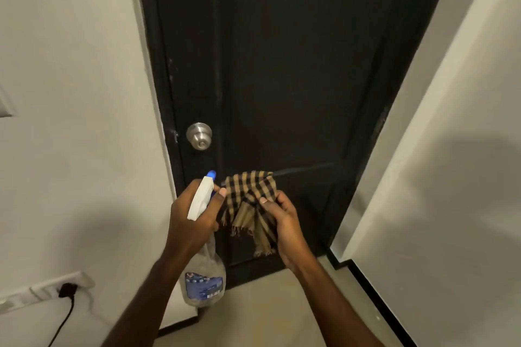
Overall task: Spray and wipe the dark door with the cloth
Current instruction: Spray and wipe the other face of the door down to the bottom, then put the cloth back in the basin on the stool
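Note:
The dark door fills the middle of the view, closed, with a round silver knob at its left side. My left hand grips the neck of a clear spray bottle with a white trigger head and blue nozzle tip; the nozzle points up toward the door. My right hand pinches a tan and black checked cloth with a fringed edge, bunched and hanging in front of the door's lower panel. The two hands are close together, below the knob.
White walls stand on both sides; the right wall juts forward with a black skirting. A white power strip with a black plug and cable sits low on the left wall. Beige floor lies below.

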